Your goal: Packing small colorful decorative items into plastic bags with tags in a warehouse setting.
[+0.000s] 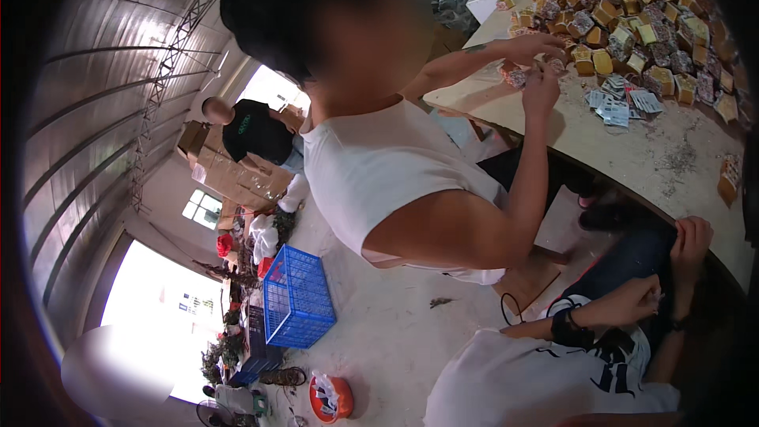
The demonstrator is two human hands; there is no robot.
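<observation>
**Small pale scrap pinched low by the bench edge**

Small pale scrap [658, 293], too tiny to identify, sits at the tips of the left hand [639, 297], over the lap in blue jeans [624, 257], just below the rim of the long pale wooden bench [632, 150]. Left fingers [653, 289] are closed together on it. Black wristband [568, 324] on that forearm.

Right hand [692, 239] is higher, against the bench edge, fingers curled. Cannot tell if it grips anything.

Nearest on the bench: single small orange cardboard box [728, 178], with loose crumbs around it. Well apart are a heap of small orange-and-gold boxes [632, 24] and a stack of small grey printed slips [621, 104].

A co-worker in a white t-shirt [379, 166] has both hands at the heap's near side. These are not the wearer's hands.

Judgement: a piece this small wants a fingertip pinch, not a palm grip. Both hands should stay close and over the lap, so a slip lands on the jeans rather than the littered concrete floor [395, 332]. The right hand could brace on the bench rim for steadiness.
</observation>
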